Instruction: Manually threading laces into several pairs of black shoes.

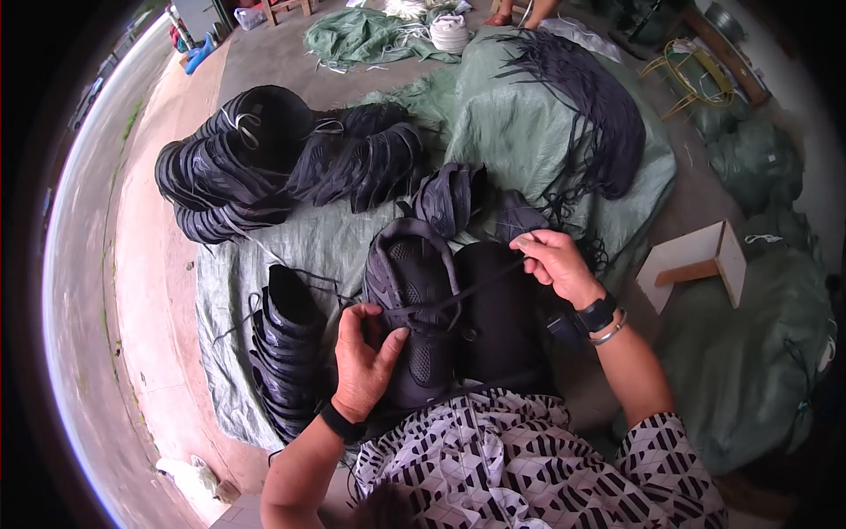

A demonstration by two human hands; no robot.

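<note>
A dark shoe upper [410, 291] lies on my lap in the middle of the view. My left hand [363, 361] presses on its left side by the eyelets, thumb on top. My right hand [555, 263] pinches the end of a black lace [480, 284] that runs taut from the shoe's eyelets up to the right. A watch and a bangle sit on my right wrist, a dark band on my left.
Stacks of dark shoe uppers lie at my left [286, 353] and further back [264, 159] on a green tarp [520, 123]. A bundle of black laces [590, 106] spreads over the tarp. A small wooden stool [696, 260] stands at right, green sacks [749, 361] beside it.
</note>
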